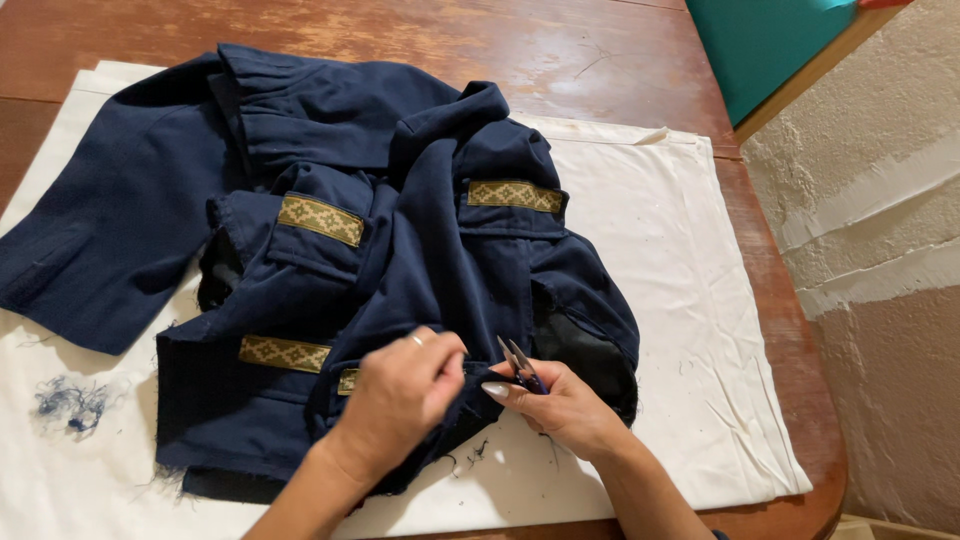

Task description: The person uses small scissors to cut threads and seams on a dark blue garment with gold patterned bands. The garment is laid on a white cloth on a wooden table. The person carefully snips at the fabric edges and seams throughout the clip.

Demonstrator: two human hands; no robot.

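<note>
Soft, limp navy cloth jacket w/ gold woven bands (340,250): left hand (400,400) pinches its lower edge, right hand (565,405) beside it grips small thread snips (520,365); best held near seam.

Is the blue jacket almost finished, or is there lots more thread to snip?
Some looks done: a clump of loose blue threads lies on the white cloth. Now the left hand pinches the navy jacket while the right hand holds small thread snips at its edge. The lower hem looks frayed, so probably more remains.
</note>
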